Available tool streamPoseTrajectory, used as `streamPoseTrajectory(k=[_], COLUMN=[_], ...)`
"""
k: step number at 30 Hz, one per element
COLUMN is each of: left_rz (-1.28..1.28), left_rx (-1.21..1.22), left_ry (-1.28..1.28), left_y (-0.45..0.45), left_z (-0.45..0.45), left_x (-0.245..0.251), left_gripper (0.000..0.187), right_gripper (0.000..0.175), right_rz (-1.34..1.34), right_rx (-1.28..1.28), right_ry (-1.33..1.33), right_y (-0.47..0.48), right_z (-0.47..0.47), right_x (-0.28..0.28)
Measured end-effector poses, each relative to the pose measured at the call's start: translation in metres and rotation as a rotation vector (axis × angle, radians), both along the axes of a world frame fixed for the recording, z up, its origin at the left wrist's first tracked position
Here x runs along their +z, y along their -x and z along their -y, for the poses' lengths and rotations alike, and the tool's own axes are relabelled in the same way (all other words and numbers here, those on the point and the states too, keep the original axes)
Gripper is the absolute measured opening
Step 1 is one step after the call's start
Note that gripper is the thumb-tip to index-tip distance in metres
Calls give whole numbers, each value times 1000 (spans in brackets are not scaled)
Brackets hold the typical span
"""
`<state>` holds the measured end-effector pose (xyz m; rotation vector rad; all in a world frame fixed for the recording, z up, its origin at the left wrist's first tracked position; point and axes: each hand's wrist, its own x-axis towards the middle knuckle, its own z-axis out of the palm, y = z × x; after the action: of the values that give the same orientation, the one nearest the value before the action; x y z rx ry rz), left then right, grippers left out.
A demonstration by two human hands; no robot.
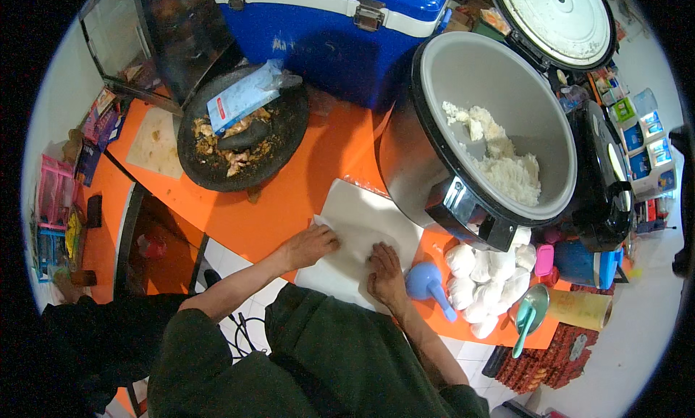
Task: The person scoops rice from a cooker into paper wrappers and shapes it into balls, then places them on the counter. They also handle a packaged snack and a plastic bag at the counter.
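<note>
Pale sheets of wrapping paper lie on the orange tabletop before me. My left hand rests at their left edge with its fingers curled; whether they pinch the paper is hidden. Palm down on the sheet, my right hand has its fingers slightly apart and nothing visible in it. A light-blue rice scoop lies just right of that hand. Beyond the paper stands a large rice cooker, its lid raised, with white cooked rice inside.
A dark stone mortar holds chopped food, a pestle and a blue packet. Behind is a blue cooler box. White wrapped bundles and a metal cup with a green spoon sit right. A person's dark sleeve is at left.
</note>
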<state>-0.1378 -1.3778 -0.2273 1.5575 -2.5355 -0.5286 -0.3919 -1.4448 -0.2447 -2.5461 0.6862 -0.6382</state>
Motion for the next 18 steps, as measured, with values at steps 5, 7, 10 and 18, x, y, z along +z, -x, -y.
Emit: streamPoseTrajectory(k=[5,7,10,18], left_rz=[-127,-48,110,-214], left_rx=[117,316,463,556], left_ry=[-53,-313,-415,-123], left_y=[4,10,12,43], left_z=[10,31,72,18], left_x=[-3,-10,-15,-8], left_gripper=[37,41,44,35], right_gripper=[24,20,17,16], right_rz=[53,-222,-216,-94], right_rx=[-104,-254,-355,-550], right_ry=[14,-257,167,216], right_y=[5,-8,-32,-21], right_z=[7,25,48,-5], right_x=[-25,-35,-43,-25])
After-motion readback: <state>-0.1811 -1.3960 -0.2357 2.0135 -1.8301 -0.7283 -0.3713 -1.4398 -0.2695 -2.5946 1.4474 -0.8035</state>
